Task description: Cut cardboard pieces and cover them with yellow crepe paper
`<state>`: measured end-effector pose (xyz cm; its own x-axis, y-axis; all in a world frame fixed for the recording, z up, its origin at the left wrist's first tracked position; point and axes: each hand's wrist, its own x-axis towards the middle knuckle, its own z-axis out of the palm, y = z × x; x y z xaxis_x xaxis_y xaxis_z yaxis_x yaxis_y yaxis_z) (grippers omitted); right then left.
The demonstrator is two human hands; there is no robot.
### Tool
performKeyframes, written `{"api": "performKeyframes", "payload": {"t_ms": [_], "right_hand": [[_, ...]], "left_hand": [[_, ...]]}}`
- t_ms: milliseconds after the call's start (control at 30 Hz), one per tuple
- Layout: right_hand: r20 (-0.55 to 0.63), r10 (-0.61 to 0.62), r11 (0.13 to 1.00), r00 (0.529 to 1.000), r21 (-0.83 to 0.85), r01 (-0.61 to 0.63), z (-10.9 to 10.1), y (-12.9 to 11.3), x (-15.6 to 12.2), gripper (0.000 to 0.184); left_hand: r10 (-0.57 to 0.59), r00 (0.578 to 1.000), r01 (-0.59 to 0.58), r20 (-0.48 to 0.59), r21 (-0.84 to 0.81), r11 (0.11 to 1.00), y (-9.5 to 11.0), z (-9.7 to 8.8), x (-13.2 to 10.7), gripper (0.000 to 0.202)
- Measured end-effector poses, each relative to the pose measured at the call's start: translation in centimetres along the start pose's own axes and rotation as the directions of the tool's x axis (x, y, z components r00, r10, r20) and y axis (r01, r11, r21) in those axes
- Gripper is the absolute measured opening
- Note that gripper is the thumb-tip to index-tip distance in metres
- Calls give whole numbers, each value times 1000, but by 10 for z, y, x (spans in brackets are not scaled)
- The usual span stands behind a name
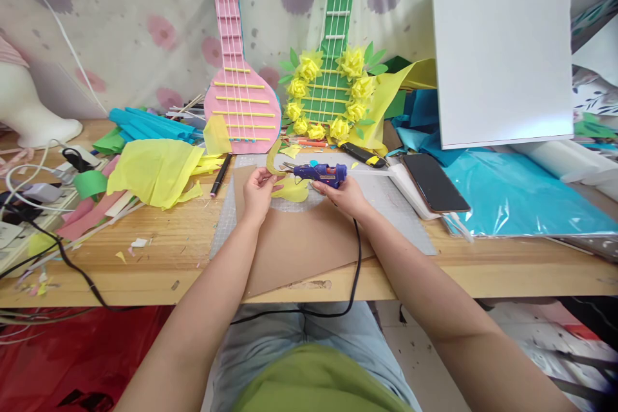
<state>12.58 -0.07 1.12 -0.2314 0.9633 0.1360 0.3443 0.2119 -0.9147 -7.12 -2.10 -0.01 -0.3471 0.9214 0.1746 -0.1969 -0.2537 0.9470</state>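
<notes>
My right hand (345, 193) is wrapped round a blue hot glue gun (321, 174), its nozzle pointing left and a white glue stick out of its back. Between the fingertips of my left hand (259, 192) is a curved strip of yellow crepe paper (273, 161), close to the nozzle. Whether nozzle and paper touch, I cannot tell. Yellow paper petals (292, 190) lie just below the gun. Under both hands are a brown cardboard sheet (294, 244) and a grey cutting mat (386, 206). The gun's black cord (358, 257) hangs over the table edge.
A pink paper lute (241, 103) and a green one (328, 87) with yellow flowers stand at the back. Yellow crepe paper (154, 170) and a black marker (221, 175) lie left. A utility knife (363, 154), a phone (434, 181) and blue wrapped paper (521, 193) are right.
</notes>
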Motion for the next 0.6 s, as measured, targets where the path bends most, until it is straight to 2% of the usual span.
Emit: {"api": "performKeyframes", "payload": {"t_ms": [100, 600], "right_hand": [[-18, -29, 999, 999, -26, 28, 0, 1, 0, 52], [0, -58, 991, 998, -124, 57, 0, 6, 1, 50]], "left_hand": [[21, 1000, -22, 22, 21, 1000, -2, -1, 0, 19], [31, 999, -34, 41, 55, 998, -3, -1, -1, 19]]}}
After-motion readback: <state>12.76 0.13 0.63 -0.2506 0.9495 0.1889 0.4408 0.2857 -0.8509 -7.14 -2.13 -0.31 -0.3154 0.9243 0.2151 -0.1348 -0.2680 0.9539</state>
